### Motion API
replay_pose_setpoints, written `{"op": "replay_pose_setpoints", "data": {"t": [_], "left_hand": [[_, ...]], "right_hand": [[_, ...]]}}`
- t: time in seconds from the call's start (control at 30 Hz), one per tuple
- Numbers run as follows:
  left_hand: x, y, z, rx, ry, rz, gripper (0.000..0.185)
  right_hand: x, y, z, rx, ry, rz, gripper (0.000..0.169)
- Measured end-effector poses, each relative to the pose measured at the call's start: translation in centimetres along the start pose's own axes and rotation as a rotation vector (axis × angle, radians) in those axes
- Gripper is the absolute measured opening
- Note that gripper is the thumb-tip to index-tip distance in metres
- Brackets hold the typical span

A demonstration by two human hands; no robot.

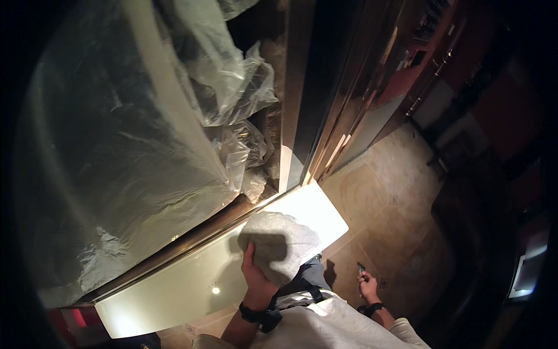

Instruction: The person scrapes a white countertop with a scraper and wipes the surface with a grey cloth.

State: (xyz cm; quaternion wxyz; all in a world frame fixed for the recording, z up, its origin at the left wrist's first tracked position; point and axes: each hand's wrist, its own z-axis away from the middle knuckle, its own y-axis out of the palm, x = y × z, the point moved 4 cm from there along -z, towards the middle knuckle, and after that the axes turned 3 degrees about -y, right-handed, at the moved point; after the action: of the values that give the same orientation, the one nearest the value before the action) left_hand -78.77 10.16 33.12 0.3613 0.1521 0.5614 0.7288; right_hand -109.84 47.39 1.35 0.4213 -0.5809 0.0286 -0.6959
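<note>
My left hand [259, 279] holds a grey piece of what looks like cloth [301, 237], with the thumb on top and the other fingers hidden beneath. This piece is over the glossy white windowsill [174, 285]; whether it touches the sill I cannot tell. Off to the right, above the tiled floor, my right hand [368, 285] is closed around a small hand tool [361, 267]. Its dark end sticks out past the fingers, too small to name exactly. Each wrist wears a dark band.
Clear plastic sheeting [130, 144] covers the large window area at left, bunched near the brown frame [292, 87]. A brown rail [174, 244] runs along the sill's back edge. Beige floor tiles [379, 192] extend to the right. A bright panel [525, 270] shows at far right.
</note>
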Motion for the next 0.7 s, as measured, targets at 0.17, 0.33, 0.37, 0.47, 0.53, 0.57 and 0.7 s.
{"op": "replay_pose_setpoints", "data": {"t": [0.17, 0.33, 0.37, 0.47, 0.53, 0.57, 0.7], "left_hand": [[-3.9, 10.4, 2.5, 0.397, 0.505, -1.024, 0.059], [-4.1, 32.7, -0.1, 0.630, 1.795, -1.583, 0.061], [-4.0, 36.6, -0.4, 0.577, 1.971, -1.657, 0.062], [-3.6, 41.8, -4.5, 0.467, 2.072, -1.834, 0.074], [-3.2, 41.1, -8.4, 0.451, 2.204, -1.921, 0.083], [-2.7, 40.3, -9.8, 0.405, 2.245, -1.985, 0.080], [0.3, 30.5, -16.5, 0.390, 2.070, -2.389, 0.068]], "right_hand": [[0.8, 2.3, 4.9, 0.083, 0.277, 0.053, 0.011], [4.6, 1.6, 5.5, -0.015, 0.236, 0.134, 0.016], [5.0, 2.0, 5.2, -0.047, 0.266, 0.108, 0.022], [0.2, 2.1, 2.2, -0.093, 0.183, -0.209, 0.015], [0.8, 3.1, 2.0, -0.140, 0.259, -0.190, 0.013], [0.9, 3.0, 2.0, -0.170, 0.297, -0.177, 0.012], [-1.3, 2.8, 3.5, -0.253, 0.262, -0.005, 0.019]]}}
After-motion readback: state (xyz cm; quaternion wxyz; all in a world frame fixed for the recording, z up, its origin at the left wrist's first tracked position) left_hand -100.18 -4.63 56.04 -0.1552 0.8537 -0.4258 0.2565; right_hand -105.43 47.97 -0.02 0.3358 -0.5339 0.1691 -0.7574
